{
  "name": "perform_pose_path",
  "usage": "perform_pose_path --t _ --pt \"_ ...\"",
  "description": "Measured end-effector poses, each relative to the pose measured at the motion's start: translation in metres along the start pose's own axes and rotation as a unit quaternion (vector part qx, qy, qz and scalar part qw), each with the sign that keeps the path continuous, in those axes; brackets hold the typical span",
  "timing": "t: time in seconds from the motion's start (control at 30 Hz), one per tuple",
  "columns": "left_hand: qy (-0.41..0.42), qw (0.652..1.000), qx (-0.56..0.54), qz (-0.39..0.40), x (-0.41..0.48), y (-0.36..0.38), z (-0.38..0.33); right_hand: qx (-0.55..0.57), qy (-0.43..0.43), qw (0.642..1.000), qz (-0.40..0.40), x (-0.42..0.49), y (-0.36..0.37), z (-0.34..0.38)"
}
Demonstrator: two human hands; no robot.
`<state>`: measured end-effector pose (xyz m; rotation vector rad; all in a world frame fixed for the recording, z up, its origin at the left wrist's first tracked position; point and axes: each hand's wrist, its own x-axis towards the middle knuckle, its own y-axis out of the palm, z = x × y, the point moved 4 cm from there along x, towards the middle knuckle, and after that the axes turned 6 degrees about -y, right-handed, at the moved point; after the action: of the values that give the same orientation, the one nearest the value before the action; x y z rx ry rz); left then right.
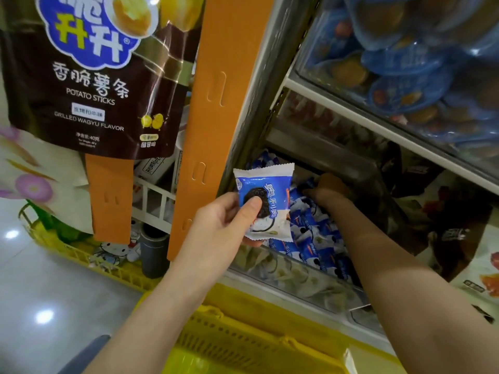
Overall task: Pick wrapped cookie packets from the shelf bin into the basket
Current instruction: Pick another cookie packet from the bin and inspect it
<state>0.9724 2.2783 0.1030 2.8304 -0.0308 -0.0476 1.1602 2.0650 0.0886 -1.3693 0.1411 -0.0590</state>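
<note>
My left hand [224,225] holds one blue-and-white wrapped cookie packet [266,201] upright in front of the shelf bin, thumb pressed on its front. My right hand [328,188] reaches deep into the clear shelf bin [297,284], resting among the pile of several blue cookie packets [316,233]; its fingers are in shadow and mostly hidden, so whether it grips one is unclear. The yellow basket [243,344] sits below my forearms at the bottom of the view.
An orange hanging strip [216,109] with a brown potato-stick bag [89,76] hangs at the left. Above the bin is a shelf of blue snack packs [405,63]. Another yellow crate [81,255] with goods stands on the floor at the left.
</note>
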Motion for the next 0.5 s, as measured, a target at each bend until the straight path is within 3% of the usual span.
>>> perform_pose_path --t 0.17,0.33,0.5 --pt "-0.004 1.000 0.008 -0.008 0.000 0.001 0.002 -0.032 0.022 0.997 -0.065 -0.006 -0.002 0.007" --pt "-0.008 1.000 -0.003 -0.014 -0.003 0.003 0.003 0.166 0.012 0.972 -0.168 -0.018 -0.021 0.009" --pt "-0.005 1.000 0.009 -0.009 -0.013 0.007 0.004 0.351 -0.099 0.900 -0.238 -0.069 -0.048 0.023"
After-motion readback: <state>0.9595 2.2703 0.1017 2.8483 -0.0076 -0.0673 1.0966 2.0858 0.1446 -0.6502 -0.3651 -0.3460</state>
